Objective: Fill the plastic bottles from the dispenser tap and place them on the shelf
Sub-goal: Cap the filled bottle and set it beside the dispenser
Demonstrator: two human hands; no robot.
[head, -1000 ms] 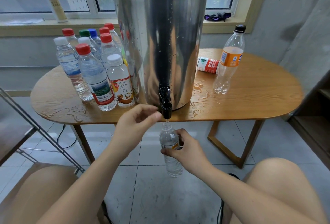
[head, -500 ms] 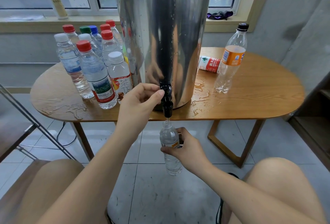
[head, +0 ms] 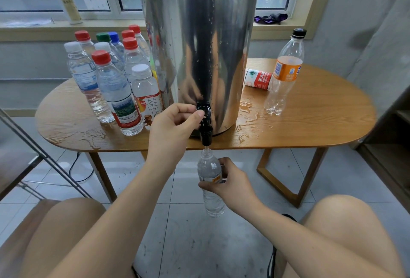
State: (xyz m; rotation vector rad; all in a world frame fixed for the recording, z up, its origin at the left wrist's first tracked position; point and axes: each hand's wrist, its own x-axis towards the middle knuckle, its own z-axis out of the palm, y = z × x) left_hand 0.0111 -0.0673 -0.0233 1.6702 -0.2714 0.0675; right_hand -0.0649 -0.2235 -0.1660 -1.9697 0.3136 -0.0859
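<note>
Filling is the step in hand; the left hand (head: pixel 175 122) pinches the black tap (head: pixel 203 111) at the foot of the dispenser (head: pixel 199 44), thumb and forefinger curled on its knob; the right hand (head: pixel 230 185) wraps round an uncapped bottle (head: pixel 210 180) held upright straight below the dispenser's spout, mouth just under the nozzle, clear of the table (head: pixel 321 122); a thin pale thread between nozzle and mouth looks like running water, though how full the bottle is cannot be told.

Next, by my reckoning: shut the tap once the level nears the neck, keep the bottle plumb as it comes away, cap it, then carry it to the shelf; no loose cap shows, and puddles (head: pixel 246 109) by the dispenser's base suggest spills come easily.

Writing: left of the dispenser stand the capped bottles (head: pixel 115 87); the nearest, a tea bottle (head: pixel 146 98), reads 茶π beside a peach picture; right of the dispenser a lying bottle (head: pixel 258 79) has a red label reading 农夫山; the orange-label bottle (head: pixel 285 73) further right has print too small to read.
</note>
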